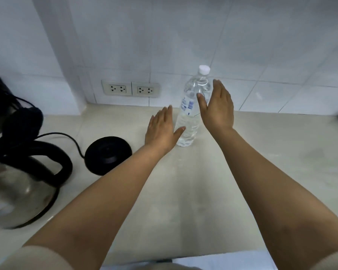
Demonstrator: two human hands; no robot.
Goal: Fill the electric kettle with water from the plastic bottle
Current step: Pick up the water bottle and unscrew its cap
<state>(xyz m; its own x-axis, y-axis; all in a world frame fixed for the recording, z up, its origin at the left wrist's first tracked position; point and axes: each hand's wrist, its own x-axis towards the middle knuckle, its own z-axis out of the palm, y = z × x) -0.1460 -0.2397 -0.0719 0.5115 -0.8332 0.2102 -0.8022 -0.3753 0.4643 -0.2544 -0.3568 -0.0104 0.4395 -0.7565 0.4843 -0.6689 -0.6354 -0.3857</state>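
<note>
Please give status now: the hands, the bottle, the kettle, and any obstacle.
Left hand and right hand open, flanking bottle, no grip yet. Bottle upright, cap on. Kettle off its base, far left. Nothing blocking.

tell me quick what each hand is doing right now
left hand: open, holding nothing, beside the plastic bottle.
right hand: open, holding nothing, at the bottle's other side.
</note>
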